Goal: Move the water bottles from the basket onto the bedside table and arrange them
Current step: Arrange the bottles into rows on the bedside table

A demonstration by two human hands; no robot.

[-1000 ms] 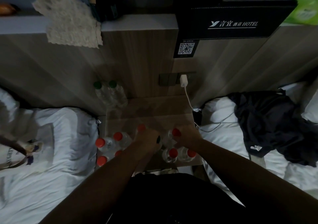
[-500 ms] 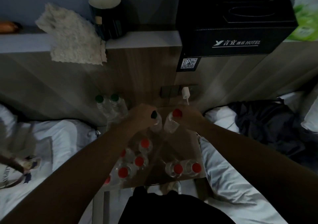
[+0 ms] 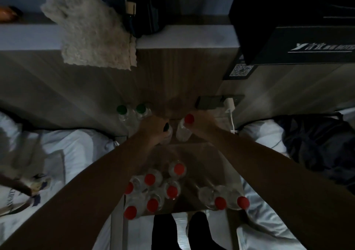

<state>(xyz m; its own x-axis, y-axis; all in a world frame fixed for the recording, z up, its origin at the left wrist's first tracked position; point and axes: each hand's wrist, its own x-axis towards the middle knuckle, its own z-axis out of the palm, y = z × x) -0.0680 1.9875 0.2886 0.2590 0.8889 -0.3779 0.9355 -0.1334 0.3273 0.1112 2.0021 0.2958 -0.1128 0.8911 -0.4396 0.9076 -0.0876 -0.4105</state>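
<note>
At the back of the wooden bedside table, my left hand grips a clear bottle with a dark cap. Beside it my right hand grips a clear bottle with a red cap. Both bottles stand close together near the wall panel. Two green-capped bottles stand at the table's back left, just left of my left hand. Several red-capped bottles cluster at the front left, and two more red-capped bottles stand at the front right. No basket is in view.
White beds flank the table, with dark clothes on the right one. A white charger with its cable is plugged in behind my right hand. On the ledge above sit a cloth, a dark cup and a black box.
Both hands lifted a bottle each from the front of the table and carried them to the back, near the wall panel. The view tipped and moved closer.
</note>
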